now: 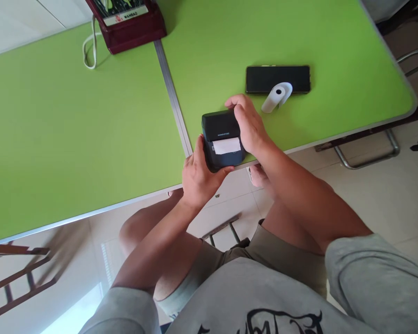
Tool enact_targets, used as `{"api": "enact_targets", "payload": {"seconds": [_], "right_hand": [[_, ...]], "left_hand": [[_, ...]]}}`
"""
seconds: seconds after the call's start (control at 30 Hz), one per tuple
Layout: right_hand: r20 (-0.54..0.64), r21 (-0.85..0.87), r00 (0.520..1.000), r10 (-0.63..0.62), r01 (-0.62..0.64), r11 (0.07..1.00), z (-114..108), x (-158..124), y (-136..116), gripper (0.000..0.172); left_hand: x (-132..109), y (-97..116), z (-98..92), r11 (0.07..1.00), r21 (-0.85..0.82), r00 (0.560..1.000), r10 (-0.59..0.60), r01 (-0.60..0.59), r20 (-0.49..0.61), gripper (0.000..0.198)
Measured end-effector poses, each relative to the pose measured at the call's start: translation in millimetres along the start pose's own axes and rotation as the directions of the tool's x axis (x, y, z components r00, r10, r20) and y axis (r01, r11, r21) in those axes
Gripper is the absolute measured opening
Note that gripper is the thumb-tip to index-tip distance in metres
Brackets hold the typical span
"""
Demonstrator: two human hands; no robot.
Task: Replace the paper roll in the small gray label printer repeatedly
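A small black receipt printer (224, 126) is at the table's front edge, with a short white strip of paper (227, 146) showing out of its slot. My left hand (202, 176) grips its lower left corner, thumb along the near edge and fingers on the left side. Around the right side and upper right corner wraps my right hand (249, 123); some of its fingers are hidden behind the printer. To the right, a white paper roll (273, 99) with a loose end lies against the near edge of a black smartphone (264, 78).
The green table (90, 125) has a grey metal seam (173, 97) running to its front edge. A dark red framed appliance (135, 32) with a white cord (94, 48) stands at the back. Stools (24, 283) stand on the floor at both sides.
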State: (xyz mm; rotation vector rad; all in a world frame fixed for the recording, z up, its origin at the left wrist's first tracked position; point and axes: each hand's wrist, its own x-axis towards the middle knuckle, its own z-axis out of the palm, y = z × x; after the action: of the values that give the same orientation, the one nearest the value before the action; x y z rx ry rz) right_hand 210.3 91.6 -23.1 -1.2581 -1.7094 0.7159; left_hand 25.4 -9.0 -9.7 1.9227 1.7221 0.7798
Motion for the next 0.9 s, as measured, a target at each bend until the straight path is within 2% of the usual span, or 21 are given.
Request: {"api": "enact_targets", "payload": {"seconds": [0.07,0.13,0.23,0.3,0.37,0.47,0.63,0.77,0.83,0.9], "right_hand": [[-0.001,0.017,1.000,-0.016,0.016,1.000,-1.5,1.4,2.4,0.071],[0.034,0.031,0.998,-0.053,0.052,0.998,-6.5,2.1,4.5,0.068],[0.146,0.057,0.983,-0.107,0.100,0.993,-20.0,0.2,7.8,0.060],[0.238,0.084,0.966,-0.100,0.083,0.993,-29.9,-2.5,10.6,0.071],[0.279,0.100,0.957,-0.079,0.053,0.994,-37.7,-4.6,12.8,0.083],[0.211,0.084,0.975,-0.065,0.048,0.995,-43.0,-2.8,8.7,0.078],[-0.013,0.025,0.998,-0.066,0.067,0.997,-38.1,14.1,-25.9,0.043],[-0.176,0.123,0.983,-0.048,0.071,0.990,-32.4,24.7,-49.0,0.040],[-0.155,0.076,0.987,-0.050,0.062,0.995,-33.7,25.5,-56.2,0.030],[-0.029,-0.123,0.999,-0.036,0.032,0.992,-37.5,24.2,-64.2,0.017]], "left_hand": [[0.4,-0.7,0.9,1.000,-0.003,1.000,-0.004,0.004,-0.011,0.115],[0.5,-1.9,0.5,1.000,-0.019,1.000,-0.015,0.015,-0.016,0.117],[0.3,-3.4,-2.0,0.998,-0.067,1.000,0.003,-0.002,0.008,0.115],[-0.3,-3.5,-3.8,0.995,-0.098,0.999,0.024,-0.020,0.036,0.111],[-1.1,-2.7,-5.3,0.992,-0.122,0.998,0.031,-0.024,0.057,0.109],[-1.0,-1.1,-8.2,0.990,-0.144,0.997,0.025,-0.014,0.079,0.111],[17.6,-5.1,-19.8,0.973,-0.228,0.987,0.074,-0.040,0.140,0.110],[40.7,-13.0,-23.2,0.968,-0.230,0.978,0.137,-0.098,0.160,0.117],[46.4,-15.1,-20.8,0.972,-0.180,0.967,0.183,-0.151,0.175,0.122],[47.4,-15.4,-17.9,0.970,-0.114,0.955,0.234,-0.216,0.183,0.126]]}}
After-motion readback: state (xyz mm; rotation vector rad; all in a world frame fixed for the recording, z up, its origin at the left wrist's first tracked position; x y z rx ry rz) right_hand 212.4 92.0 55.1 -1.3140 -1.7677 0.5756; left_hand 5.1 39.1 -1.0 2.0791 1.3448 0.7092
